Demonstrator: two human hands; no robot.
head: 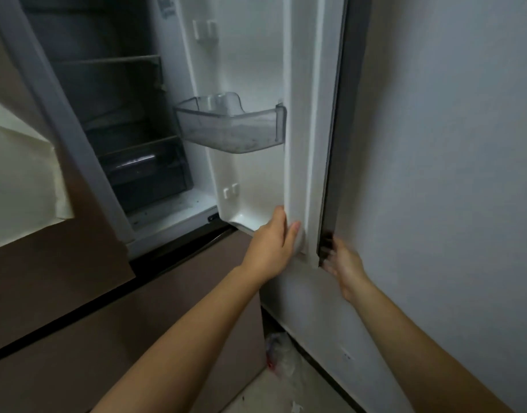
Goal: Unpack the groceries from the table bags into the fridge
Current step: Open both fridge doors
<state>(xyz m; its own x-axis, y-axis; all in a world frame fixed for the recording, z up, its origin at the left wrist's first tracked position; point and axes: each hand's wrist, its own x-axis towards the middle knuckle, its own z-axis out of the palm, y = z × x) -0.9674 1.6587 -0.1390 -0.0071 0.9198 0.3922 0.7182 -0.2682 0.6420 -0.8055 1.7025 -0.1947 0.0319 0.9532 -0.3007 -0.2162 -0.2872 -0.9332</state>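
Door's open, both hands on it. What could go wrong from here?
1. The right hand, blurred, has fingers at the dark outer edge of the fridge door, close to the wall. Swinging the door wider could pinch them or knock it against the wall.
2. The left hand grips the door's bottom inner edge by the gasket. A hard pull there might strain it.
3. Only one door bin is mounted, so door storage is limited.

Your left hand (271,245) and right hand (344,268) are bare, and so are both wrists. Your left forearm (181,338) and right forearm (405,338) run bare down to the lower edge of the view. The thumbnail (296,225) on your left hand is cut short. Your right hand is motion-blurred, so its nails cannot be made out.
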